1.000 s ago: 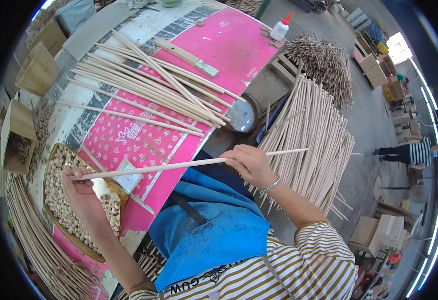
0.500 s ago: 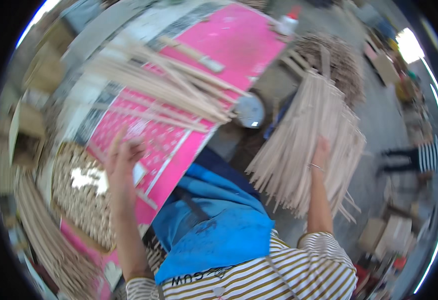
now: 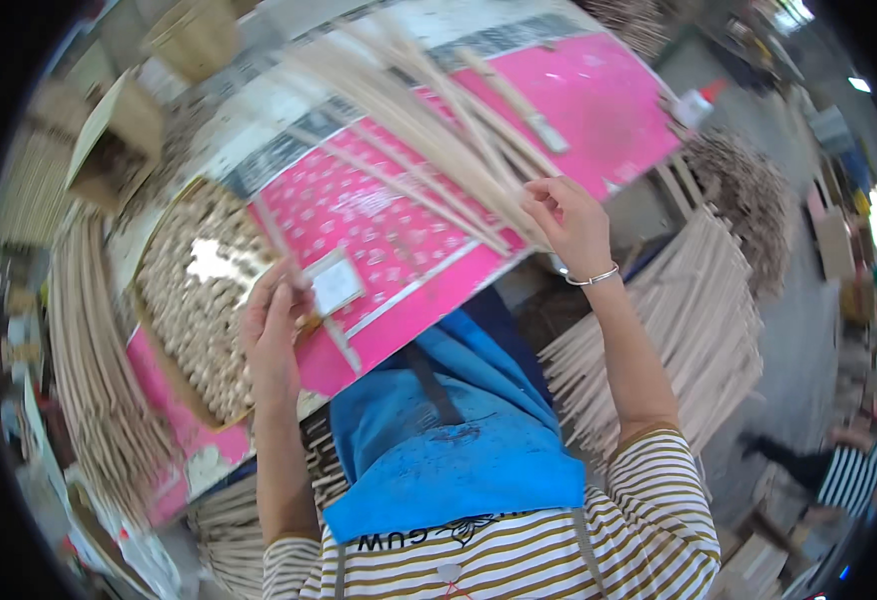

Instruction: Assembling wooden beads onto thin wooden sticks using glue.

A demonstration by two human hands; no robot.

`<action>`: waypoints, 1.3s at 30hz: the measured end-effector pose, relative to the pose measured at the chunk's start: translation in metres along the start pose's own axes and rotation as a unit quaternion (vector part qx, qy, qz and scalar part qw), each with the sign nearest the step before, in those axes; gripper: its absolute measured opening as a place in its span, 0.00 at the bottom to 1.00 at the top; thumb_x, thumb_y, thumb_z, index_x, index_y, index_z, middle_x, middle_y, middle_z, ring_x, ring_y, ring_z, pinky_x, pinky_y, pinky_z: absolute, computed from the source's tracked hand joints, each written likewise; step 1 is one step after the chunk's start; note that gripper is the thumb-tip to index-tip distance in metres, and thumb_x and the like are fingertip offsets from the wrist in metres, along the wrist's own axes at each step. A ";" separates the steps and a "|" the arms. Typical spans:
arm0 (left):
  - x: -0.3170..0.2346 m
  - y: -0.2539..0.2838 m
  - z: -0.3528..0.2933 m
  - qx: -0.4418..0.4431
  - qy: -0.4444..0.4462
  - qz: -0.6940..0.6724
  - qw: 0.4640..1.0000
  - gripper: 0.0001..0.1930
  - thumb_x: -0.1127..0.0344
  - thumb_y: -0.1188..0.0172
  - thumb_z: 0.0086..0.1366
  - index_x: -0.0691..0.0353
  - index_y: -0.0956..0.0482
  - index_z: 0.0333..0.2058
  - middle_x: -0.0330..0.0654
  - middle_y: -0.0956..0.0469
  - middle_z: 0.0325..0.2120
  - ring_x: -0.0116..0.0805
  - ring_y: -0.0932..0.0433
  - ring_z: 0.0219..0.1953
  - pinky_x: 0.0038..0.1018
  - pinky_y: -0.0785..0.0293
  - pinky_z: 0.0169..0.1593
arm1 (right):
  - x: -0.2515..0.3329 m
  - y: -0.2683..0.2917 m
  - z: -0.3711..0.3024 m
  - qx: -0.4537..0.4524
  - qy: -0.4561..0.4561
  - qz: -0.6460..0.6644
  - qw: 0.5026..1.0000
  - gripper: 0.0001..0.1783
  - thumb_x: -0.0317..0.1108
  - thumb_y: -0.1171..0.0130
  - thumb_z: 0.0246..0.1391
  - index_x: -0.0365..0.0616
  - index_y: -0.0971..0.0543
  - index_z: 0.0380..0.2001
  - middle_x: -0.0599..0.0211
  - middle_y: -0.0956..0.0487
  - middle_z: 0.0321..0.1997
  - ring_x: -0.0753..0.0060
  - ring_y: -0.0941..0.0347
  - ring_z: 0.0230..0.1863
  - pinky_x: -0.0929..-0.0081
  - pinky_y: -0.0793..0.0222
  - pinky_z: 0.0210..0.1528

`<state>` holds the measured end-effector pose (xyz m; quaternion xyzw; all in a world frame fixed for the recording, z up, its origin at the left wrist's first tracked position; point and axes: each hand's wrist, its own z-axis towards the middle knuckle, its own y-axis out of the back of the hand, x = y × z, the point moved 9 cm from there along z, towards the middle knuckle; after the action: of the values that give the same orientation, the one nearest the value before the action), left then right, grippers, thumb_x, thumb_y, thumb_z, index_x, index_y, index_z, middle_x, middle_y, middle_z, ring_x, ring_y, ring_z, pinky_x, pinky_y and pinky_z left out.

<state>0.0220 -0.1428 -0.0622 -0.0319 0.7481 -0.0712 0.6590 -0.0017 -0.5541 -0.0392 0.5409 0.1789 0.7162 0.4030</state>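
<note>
Left hand (image 3: 272, 325) beside tray (image 3: 167, 357) of beads (image 3: 194, 325), grip half-curled; contents unclear. Right hand (image 3: 576, 225) at near ends of sticks (image 3: 434, 135) on counter (image 3: 599, 95), grip almost closed, hold unclear. Careless pull might roll crossed sticks off.

A: Beyond your blue apron (image 3: 459, 465), to its right, your right hand (image 3: 574, 225) covers some ends of the blurred sticks (image 3: 429, 130); whether you grip one, nobody can tell!
B: And left of the apron, your left hand (image 3: 274, 320) has its fingers bunched; anything tiny pinched there? Can't see!
A: Further left of it, a bright patch (image 3: 221, 262) swallows part of your tray (image 3: 182, 378); glare or bare bottom, no telling!
B: Far right of the apron, a person in stripes (image 3: 849, 478), smeared beyond detail!
</note>
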 end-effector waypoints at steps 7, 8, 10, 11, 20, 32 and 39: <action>-0.003 0.122 0.023 -0.136 -0.042 0.100 0.985 0.16 0.69 0.44 0.71 0.64 0.22 0.54 0.36 0.19 0.37 0.21 0.23 0.38 0.19 0.27 0.43 | -0.028 -0.026 0.005 0.012 0.023 -0.164 0.986 0.07 0.31 0.43 0.60 0.38 0.24 0.38 0.51 0.22 0.33 0.51 0.22 0.35 0.61 0.28 0.37; -0.008 0.136 0.028 -0.150 -0.060 0.169 0.972 0.15 0.69 0.43 0.70 0.64 0.21 0.53 0.36 0.19 0.36 0.21 0.24 0.37 0.20 0.28 0.42 | -0.029 -0.027 0.006 0.009 -0.009 -0.131 0.991 0.08 0.31 0.43 0.61 0.37 0.24 0.39 0.52 0.22 0.32 0.53 0.23 0.33 0.62 0.28 0.37; -0.011 0.150 0.042 -0.157 -0.101 0.244 0.952 0.14 0.70 0.38 0.66 0.62 0.19 0.50 0.36 0.20 0.33 0.23 0.25 0.35 0.21 0.28 0.40 | -0.026 -0.023 0.010 0.000 -0.039 -0.051 0.998 0.10 0.32 0.45 0.65 0.37 0.25 0.44 0.63 0.24 0.30 0.69 0.27 0.29 0.71 0.30 0.35; -0.013 0.148 0.053 -0.138 -0.113 0.292 0.940 0.14 0.71 0.37 0.65 0.60 0.18 0.49 0.36 0.20 0.33 0.24 0.25 0.34 0.21 0.27 0.40 | -0.029 -0.028 0.014 -0.005 -0.089 0.085 0.992 0.10 0.33 0.45 0.66 0.37 0.25 0.45 0.69 0.25 0.30 0.76 0.30 0.29 0.76 0.32 0.33; -0.004 0.100 0.104 -0.057 -0.155 0.608 0.776 0.07 0.66 0.35 0.59 0.53 0.14 0.37 0.41 0.20 0.35 0.45 0.22 0.43 0.39 0.25 0.48 | 0.156 -0.114 0.032 0.164 0.000 0.250 0.954 0.08 0.32 0.39 0.63 0.36 0.20 0.38 0.70 0.25 0.28 0.81 0.30 0.29 0.79 0.35 0.31; -0.005 0.071 0.033 -0.021 0.014 -0.013 1.000 0.15 0.69 0.48 0.72 0.63 0.23 0.54 0.37 0.20 0.39 0.24 0.23 0.44 0.25 0.26 0.50 | 0.197 -0.180 0.019 0.180 0.155 0.151 0.960 0.07 0.32 0.41 0.62 0.38 0.21 0.35 0.62 0.22 0.30 0.64 0.22 0.29 0.67 0.30 0.31; 0.020 0.058 0.005 -0.039 0.052 -0.112 0.992 0.13 0.65 0.46 0.73 0.61 0.21 0.52 0.34 0.21 0.36 0.21 0.23 0.41 0.21 0.26 0.47 | 0.195 -0.195 0.009 0.210 0.149 0.152 0.954 0.06 0.31 0.40 0.62 0.38 0.21 0.35 0.60 0.22 0.30 0.62 0.23 0.29 0.67 0.29 0.31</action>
<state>0.0273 -0.0888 -0.0910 -0.1372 0.7754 -0.1170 0.6052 0.0642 -0.2863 -0.0479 0.5216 0.2991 0.7874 0.1359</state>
